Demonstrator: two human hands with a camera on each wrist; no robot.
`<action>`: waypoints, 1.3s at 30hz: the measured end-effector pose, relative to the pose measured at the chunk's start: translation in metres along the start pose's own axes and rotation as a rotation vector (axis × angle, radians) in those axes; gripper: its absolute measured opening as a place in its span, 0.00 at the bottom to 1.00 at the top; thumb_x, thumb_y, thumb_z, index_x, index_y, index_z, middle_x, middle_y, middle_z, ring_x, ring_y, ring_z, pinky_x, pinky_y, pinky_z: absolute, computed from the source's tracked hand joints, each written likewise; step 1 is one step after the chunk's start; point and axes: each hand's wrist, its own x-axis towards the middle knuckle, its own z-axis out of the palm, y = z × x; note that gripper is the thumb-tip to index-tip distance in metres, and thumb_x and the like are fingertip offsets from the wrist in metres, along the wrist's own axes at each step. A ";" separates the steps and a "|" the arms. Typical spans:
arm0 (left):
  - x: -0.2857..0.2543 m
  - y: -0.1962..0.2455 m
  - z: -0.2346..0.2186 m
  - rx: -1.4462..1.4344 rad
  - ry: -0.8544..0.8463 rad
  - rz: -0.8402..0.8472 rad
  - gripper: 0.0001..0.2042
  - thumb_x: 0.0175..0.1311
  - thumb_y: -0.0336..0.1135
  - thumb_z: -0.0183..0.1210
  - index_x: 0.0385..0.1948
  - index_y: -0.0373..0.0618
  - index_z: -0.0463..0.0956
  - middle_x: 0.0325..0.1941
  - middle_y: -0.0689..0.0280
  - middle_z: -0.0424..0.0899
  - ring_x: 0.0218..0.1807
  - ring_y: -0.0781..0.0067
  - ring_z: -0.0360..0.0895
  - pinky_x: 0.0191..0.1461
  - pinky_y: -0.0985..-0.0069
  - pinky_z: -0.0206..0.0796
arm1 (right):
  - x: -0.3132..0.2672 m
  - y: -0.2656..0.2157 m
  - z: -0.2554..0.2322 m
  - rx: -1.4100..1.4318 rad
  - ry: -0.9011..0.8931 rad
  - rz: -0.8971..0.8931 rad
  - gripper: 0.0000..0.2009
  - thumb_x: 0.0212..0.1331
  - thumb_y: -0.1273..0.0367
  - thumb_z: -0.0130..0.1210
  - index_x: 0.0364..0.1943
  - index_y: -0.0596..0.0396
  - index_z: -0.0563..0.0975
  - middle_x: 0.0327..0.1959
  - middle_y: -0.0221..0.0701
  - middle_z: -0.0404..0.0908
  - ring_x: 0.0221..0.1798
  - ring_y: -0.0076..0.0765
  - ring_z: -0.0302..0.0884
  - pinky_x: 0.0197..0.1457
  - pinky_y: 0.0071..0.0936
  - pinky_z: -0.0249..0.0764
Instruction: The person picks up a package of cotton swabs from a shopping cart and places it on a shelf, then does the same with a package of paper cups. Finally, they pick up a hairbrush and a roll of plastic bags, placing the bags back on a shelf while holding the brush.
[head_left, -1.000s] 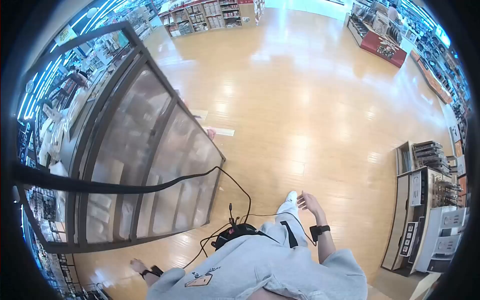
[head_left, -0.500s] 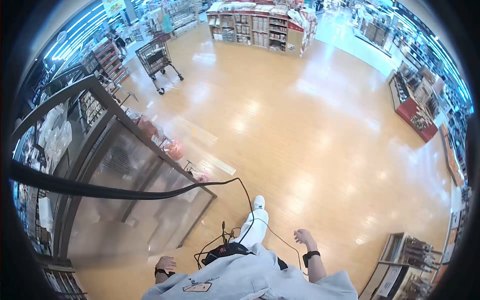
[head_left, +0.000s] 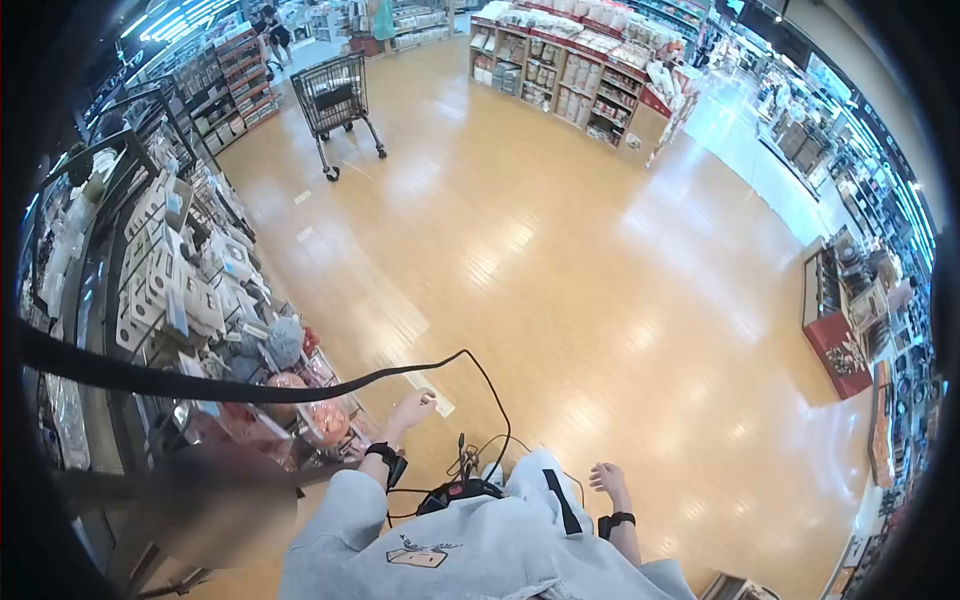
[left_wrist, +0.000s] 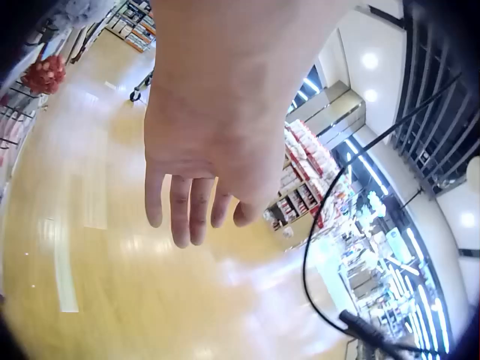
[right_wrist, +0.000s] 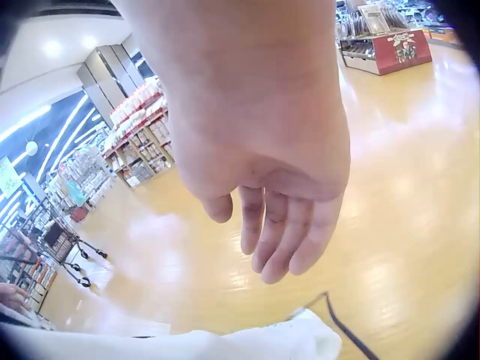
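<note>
**Left hand and right hand empty above a shop floor**

At lower centre, the left hand's fingers hang relaxed, grasping nothing, near a round pink item on a goods display filling the left side. The right hand, lower right of centre, is likewise released. A shopping cart stands upper left; a red-fronted stand sits at right.

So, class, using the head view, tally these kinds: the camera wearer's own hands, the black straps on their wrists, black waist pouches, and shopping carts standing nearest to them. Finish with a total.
Hands: 2 (left hand, right hand)
Black straps: 2 (left strap, right strap)
Waist pouch: 1
Nearest shopping cart: 1
Total: 6
</note>
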 end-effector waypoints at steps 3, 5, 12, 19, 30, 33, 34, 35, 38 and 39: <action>0.071 0.007 -0.036 -0.147 -0.032 -0.043 0.18 0.59 0.42 0.53 0.45 0.39 0.74 0.37 0.57 0.82 0.36 0.67 0.79 0.38 0.71 0.72 | 0.066 -0.052 -0.002 0.009 -0.057 0.056 0.18 0.63 0.59 0.43 0.39 0.60 0.76 0.31 0.39 0.81 0.29 0.38 0.81 0.31 0.32 0.77; 0.110 -0.023 -0.049 -0.179 -0.039 -0.063 0.18 0.58 0.42 0.53 0.45 0.40 0.74 0.36 0.58 0.82 0.36 0.67 0.79 0.37 0.70 0.72 | 0.112 -0.090 -0.001 0.009 -0.114 0.114 0.18 0.64 0.58 0.43 0.40 0.60 0.75 0.33 0.39 0.81 0.33 0.38 0.81 0.35 0.33 0.77; 0.095 -0.168 -0.107 -0.101 -0.107 -0.762 0.11 0.55 0.38 0.55 0.34 0.41 0.80 0.29 0.60 0.83 0.29 0.69 0.81 0.31 0.69 0.73 | 0.311 -0.276 -0.004 0.952 -0.188 0.136 0.15 0.64 0.56 0.44 0.40 0.52 0.73 0.35 0.31 0.76 0.36 0.33 0.73 0.39 0.32 0.72; 0.126 -0.146 -0.149 -0.656 0.581 -0.898 0.15 0.60 0.37 0.50 0.45 0.37 0.73 0.33 0.61 0.81 0.27 0.70 0.80 0.31 0.73 0.72 | 0.485 -0.609 0.061 0.232 -0.236 -0.139 0.15 0.60 0.60 0.46 0.43 0.55 0.72 0.34 0.32 0.75 0.34 0.30 0.75 0.37 0.27 0.72; 0.299 -0.270 -0.220 -0.969 0.260 -0.578 0.08 0.61 0.35 0.53 0.36 0.42 0.77 0.28 0.61 0.81 0.24 0.64 0.76 0.25 0.69 0.69 | 0.610 -0.900 0.239 -0.426 -0.444 -0.244 0.14 0.58 0.61 0.47 0.40 0.56 0.76 0.30 0.35 0.80 0.30 0.33 0.80 0.32 0.29 0.76; 0.396 -0.325 -0.308 -0.873 0.271 -0.881 0.09 0.61 0.36 0.52 0.35 0.42 0.76 0.23 0.60 0.79 0.22 0.64 0.75 0.22 0.68 0.67 | 0.645 -0.920 0.258 -0.448 -0.440 -0.164 0.14 0.59 0.62 0.45 0.41 0.55 0.75 0.33 0.36 0.80 0.32 0.34 0.80 0.34 0.29 0.77; 0.444 -0.316 -0.360 -0.969 0.414 -0.901 0.09 0.61 0.35 0.51 0.31 0.40 0.75 0.22 0.59 0.78 0.21 0.65 0.75 0.21 0.69 0.67 | 0.651 -0.926 0.264 -0.432 -0.435 -0.145 0.14 0.59 0.62 0.45 0.41 0.56 0.75 0.34 0.37 0.80 0.32 0.35 0.80 0.34 0.29 0.77; 0.489 -0.308 -0.410 -0.393 0.334 -0.923 0.08 0.59 0.34 0.51 0.30 0.39 0.74 0.21 0.59 0.78 0.21 0.66 0.75 0.21 0.72 0.67 | 0.659 -0.930 0.268 -0.413 -0.429 -0.123 0.15 0.59 0.62 0.45 0.41 0.57 0.75 0.35 0.38 0.80 0.33 0.36 0.80 0.35 0.30 0.77; 0.598 -0.219 -0.572 -0.314 0.450 -0.791 0.15 0.55 0.40 0.50 0.35 0.38 0.77 0.28 0.58 0.82 0.31 0.64 0.80 0.36 0.67 0.71 | 0.696 -0.940 0.287 -0.168 -0.469 0.017 0.16 0.60 0.61 0.45 0.41 0.61 0.74 0.36 0.42 0.79 0.37 0.40 0.79 0.39 0.34 0.77; 0.633 -0.228 -0.598 -0.275 0.504 -0.704 0.14 0.56 0.39 0.50 0.36 0.38 0.76 0.28 0.59 0.81 0.29 0.68 0.79 0.34 0.70 0.70 | 0.710 -0.943 0.294 -0.106 -0.461 0.073 0.17 0.60 0.61 0.44 0.41 0.62 0.74 0.36 0.43 0.78 0.39 0.40 0.79 0.40 0.36 0.77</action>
